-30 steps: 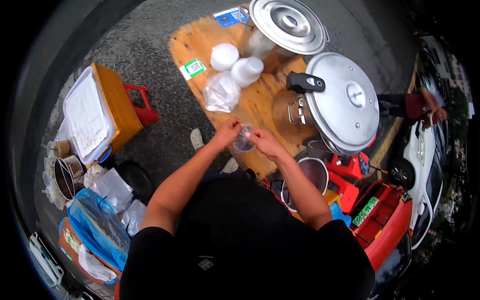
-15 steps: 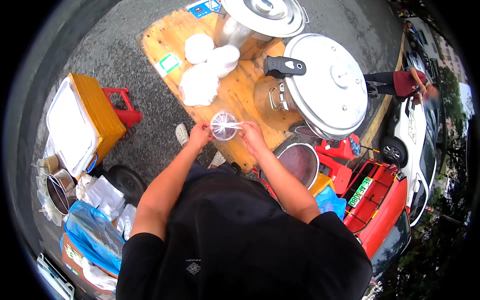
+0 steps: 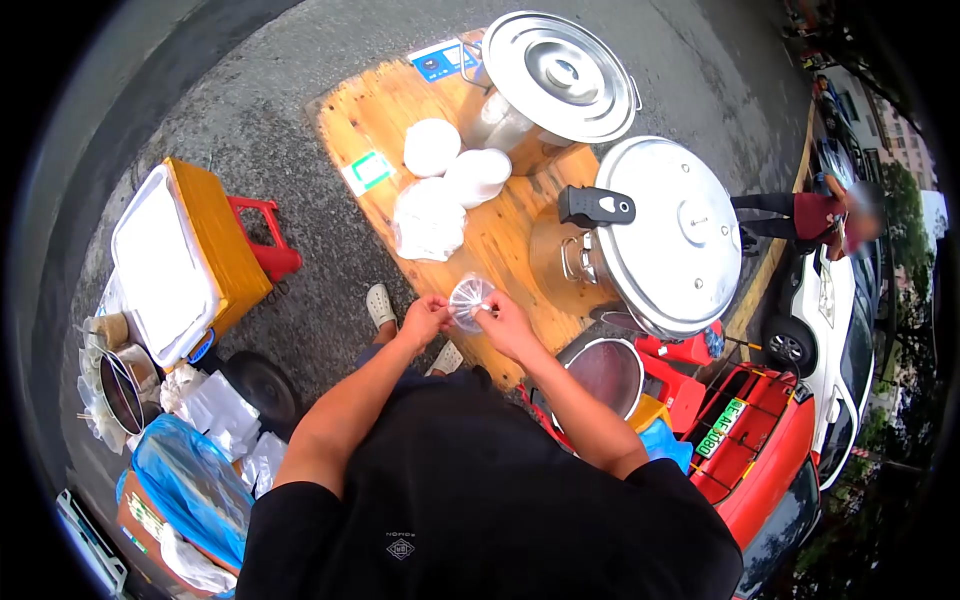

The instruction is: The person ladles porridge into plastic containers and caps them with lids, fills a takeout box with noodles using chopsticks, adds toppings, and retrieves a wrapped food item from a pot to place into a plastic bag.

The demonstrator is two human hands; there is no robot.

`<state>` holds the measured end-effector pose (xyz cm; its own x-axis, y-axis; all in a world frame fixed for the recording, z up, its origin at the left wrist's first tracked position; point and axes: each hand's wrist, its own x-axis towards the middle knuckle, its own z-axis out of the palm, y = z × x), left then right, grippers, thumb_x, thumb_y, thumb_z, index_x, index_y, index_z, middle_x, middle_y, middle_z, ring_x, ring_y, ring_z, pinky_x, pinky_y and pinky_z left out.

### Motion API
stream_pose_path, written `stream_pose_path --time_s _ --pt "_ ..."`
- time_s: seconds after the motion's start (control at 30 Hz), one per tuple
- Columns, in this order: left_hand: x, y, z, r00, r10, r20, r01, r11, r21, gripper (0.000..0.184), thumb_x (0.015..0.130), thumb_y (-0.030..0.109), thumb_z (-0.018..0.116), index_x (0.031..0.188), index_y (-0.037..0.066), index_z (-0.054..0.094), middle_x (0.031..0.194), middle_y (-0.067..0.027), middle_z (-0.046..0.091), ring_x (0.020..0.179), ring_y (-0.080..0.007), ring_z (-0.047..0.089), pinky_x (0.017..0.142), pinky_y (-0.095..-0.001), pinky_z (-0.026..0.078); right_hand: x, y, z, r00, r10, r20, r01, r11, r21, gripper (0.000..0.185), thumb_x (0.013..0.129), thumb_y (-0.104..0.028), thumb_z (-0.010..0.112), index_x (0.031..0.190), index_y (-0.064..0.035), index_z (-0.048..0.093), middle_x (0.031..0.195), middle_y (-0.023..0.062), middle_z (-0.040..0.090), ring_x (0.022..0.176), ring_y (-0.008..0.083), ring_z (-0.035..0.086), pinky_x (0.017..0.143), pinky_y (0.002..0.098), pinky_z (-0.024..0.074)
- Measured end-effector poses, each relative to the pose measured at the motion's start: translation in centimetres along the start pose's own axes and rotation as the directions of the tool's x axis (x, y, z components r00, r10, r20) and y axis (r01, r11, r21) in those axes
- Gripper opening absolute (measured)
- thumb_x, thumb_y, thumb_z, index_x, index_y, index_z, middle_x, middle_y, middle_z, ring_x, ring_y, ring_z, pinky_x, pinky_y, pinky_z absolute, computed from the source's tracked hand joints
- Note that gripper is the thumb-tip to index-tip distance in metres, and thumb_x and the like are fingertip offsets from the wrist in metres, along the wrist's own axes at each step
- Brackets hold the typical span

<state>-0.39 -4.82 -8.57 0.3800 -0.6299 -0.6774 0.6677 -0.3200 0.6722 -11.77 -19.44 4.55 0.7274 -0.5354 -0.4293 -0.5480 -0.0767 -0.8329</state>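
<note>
Between my hands is a clear plastic bag (image 3: 470,301), rounded, its film gathered in creases on top; what it wraps I cannot make out. My left hand (image 3: 428,320) pinches its left side, fingers closed. At the right side, the closed fingers of my right hand (image 3: 503,322) grip the gathered film. The bag is at the near edge of a wooden board (image 3: 500,245). Just beyond it lies a white plastic bundle (image 3: 429,219), with stacks of white bowls (image 3: 477,178) behind.
On the board's right stand a large lidded pot (image 3: 672,235) with a black handle and another lidded pot (image 3: 560,78). A metal bucket (image 3: 606,378) and red stools (image 3: 672,392) are at right. At left, a yellow box (image 3: 215,245) rests by a red stool (image 3: 268,240). A person (image 3: 815,217) stands far right.
The whole view has shifted, so the board and pots appear lower. My right hand has moved in closer over the bag, and the gathered film that stretched to the right is now drawn in.
</note>
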Motion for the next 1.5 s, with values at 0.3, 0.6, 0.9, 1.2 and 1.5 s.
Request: stream_pose_path --time_s 0.3,0.6,0.9,1.2,1.5 --pt "-5.1 4.4 -10.3 0.982 -0.176 0.065 0.185 0.963 -0.195 0.023 0.100 0.029 0.067 0.111 0.009 0.060 0.097 -0.0054 0.068 0.086 -0.0182 0.070 0.075 -0.0286 0.055 6.8 -13.0 1.7 0.993 -0.052 0.108 0.039 0.992 0.118 0.016 0.097 -0.016 0.067 0.088 -0.0097 0.055 0.081 -0.0014 0.056 0.076 0.0049 0.052 0.065 0.0232 0.0420" --pt "-8.9 -0.5 -26.3 0.922 -0.239 -0.304 0.150 0.945 -0.289 0.019 0.098 0.026 0.068 0.109 0.012 0.062 0.093 -0.0043 0.068 0.077 -0.0154 0.069 0.065 -0.0288 0.055 23.6 -25.5 6.2 0.994 -0.068 -0.091 0.103 0.881 0.462 0.012 0.094 -0.015 0.066 0.099 -0.0065 0.059 0.093 0.0045 0.066 0.087 0.0131 0.062 0.075 0.0305 0.0484" --pt "-11.1 -1.2 -30.4 0.885 -0.302 -0.355 0.151 0.907 -0.394 0.021 0.096 0.027 0.070 0.110 0.014 0.062 0.095 -0.0048 0.069 0.079 -0.0178 0.070 0.067 -0.0311 0.055 44.4 -23.6 8.4 0.976 -0.088 -0.201 0.127 0.974 0.190 0.015 0.086 -0.012 0.068 0.097 -0.0050 0.061 0.080 0.0044 0.062 0.065 0.0141 0.056 0.060 0.0338 0.0450" --pt "-5.5 7.9 -27.9 0.941 -0.194 -0.276 0.159 0.977 -0.145 0.017 0.099 0.022 0.067 0.111 0.011 0.064 0.097 -0.0016 0.069 0.082 -0.0125 0.068 0.070 -0.0246 0.052 44.4 -23.2 7.0 0.932 -0.003 -0.363 0.081 0.977 0.197 0.022 0.085 -0.008 0.066 0.105 0.0001 0.064 0.092 0.0104 0.070 0.080 0.0223 0.066 0.071 0.0367 0.0517" --pt "6.4 28.1 -10.1 0.723 0.620 0.306 -0.615 0.375 0.694 0.029 0.088 0.011 0.071 0.114 0.000 0.064 0.108 -0.0181 0.064 0.097 -0.0330 0.065 0.088 -0.0414 0.053 13.6 -9.6 9.6 0.938 -0.155 -0.310 0.215 0.962 0.169 0.021 0.096 -0.010 0.060 0.115 -0.0010 0.060 0.101 0.0117 0.067 0.086 0.0189 0.066 0.074 0.0316 0.0529"
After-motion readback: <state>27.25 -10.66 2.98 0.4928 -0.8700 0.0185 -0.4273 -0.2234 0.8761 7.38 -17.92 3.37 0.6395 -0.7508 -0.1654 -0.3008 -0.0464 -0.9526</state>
